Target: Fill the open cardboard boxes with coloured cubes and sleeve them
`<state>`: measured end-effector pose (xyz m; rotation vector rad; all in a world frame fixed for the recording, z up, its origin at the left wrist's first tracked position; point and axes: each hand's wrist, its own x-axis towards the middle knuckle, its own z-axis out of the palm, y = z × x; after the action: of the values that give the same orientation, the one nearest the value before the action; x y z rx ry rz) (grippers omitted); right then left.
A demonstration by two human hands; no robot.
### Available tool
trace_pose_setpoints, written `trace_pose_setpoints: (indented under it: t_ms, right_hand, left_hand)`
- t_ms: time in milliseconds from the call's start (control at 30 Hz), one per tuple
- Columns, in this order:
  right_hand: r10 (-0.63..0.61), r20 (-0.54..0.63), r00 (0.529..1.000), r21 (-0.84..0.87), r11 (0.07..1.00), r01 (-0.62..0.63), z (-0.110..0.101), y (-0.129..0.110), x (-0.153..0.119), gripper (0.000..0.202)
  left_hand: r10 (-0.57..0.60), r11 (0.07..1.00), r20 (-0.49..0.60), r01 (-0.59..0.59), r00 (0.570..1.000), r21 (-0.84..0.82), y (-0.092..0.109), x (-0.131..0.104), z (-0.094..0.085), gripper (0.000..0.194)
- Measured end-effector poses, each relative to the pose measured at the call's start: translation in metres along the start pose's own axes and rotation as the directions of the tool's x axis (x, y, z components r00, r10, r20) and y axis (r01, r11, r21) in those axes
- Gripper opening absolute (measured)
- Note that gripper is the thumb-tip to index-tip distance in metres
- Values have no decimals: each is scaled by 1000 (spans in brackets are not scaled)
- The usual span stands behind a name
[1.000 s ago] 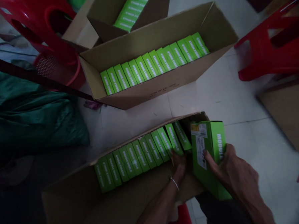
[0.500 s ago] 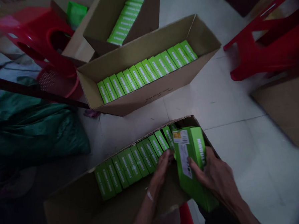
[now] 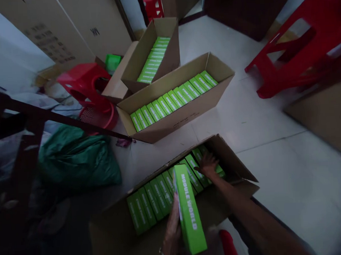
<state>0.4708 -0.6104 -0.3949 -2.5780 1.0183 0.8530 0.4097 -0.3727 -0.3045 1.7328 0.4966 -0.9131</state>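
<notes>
My left hand (image 3: 172,223) is closed on a green box (image 3: 189,210) lettered "MODULE WORLD", held tilted above the near cardboard carton (image 3: 237,164). Inside that carton, a row of similar green boxes (image 3: 151,204) stands side by side. At the row's right end, my right hand (image 3: 208,164) reaches in with fingers spread over the box tops, holding nothing that I can see. The held box hides part of the row and most of my left fingers.
Beyond lie a second carton (image 3: 170,121) and a third carton (image 3: 173,51), both holding rows of green boxes. Red stools (image 3: 82,77) stand to the left and right (image 3: 289,56). A dark green sack (image 3: 80,159) and a dark bar (image 3: 70,125) are at left.
The green box has passed from my right hand to my left and moved left. My right hand has gone into the carton's right end. The view has tilted upward.
</notes>
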Motion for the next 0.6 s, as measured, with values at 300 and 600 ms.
trace_pose_setpoints:
  t_ms: [300,600]
  right_hand:
    - [-3,-128,992,-11,1000,1,33,19,22,90]
    - [-110,-209,972,-9,994,110,54,40,22,88]
  left_hand:
    - [-112,993,54,109,992,51,-46,13,-17,64]
    - [9,999,79,-13,997,51,-35,23,-8,67]
